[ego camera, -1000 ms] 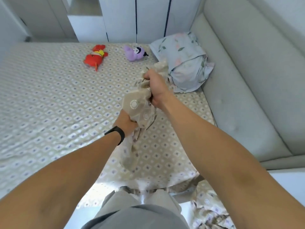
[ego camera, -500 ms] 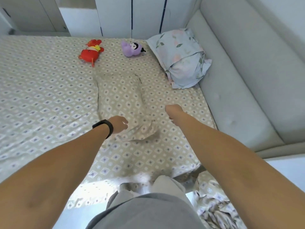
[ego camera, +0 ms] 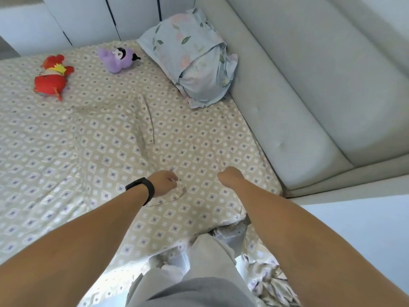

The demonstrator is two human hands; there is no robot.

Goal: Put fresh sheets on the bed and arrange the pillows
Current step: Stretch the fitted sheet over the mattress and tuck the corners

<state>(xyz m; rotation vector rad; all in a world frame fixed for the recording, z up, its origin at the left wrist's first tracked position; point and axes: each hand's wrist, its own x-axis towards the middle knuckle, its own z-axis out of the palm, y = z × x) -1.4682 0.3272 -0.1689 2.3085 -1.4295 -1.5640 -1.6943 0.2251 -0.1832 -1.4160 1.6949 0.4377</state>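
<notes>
A beige diamond-patterned sheet (ego camera: 33, 156) covers the mattress. A flat pillowcase (ego camera: 115, 140) of the same pattern lies on it, reaching from the red toy toward me. My left hand (ego camera: 163, 183), with a black wristband, is closed on the pillowcase's near edge. My right hand (ego camera: 229, 176) rests a little to the right on the sheet, fingers curled under with nothing seen in them. A floral light-blue pillow (ego camera: 194, 56) leans in the far right corner against the headboard.
A red plush toy (ego camera: 49, 77) and a purple plush toy (ego camera: 118, 59) lie at the bed's far side. A padded grey headboard (ego camera: 309, 96) runs along the right. Crumpled patterned fabric (ego camera: 270, 280) lies on the floor by my legs. White wardrobe doors (ego camera: 88, 18) stand behind the bed.
The bunched pillowcase, held up in both hands, was flung out flat on the bed. My right hand let go and dropped beside it. The view has tilted right.
</notes>
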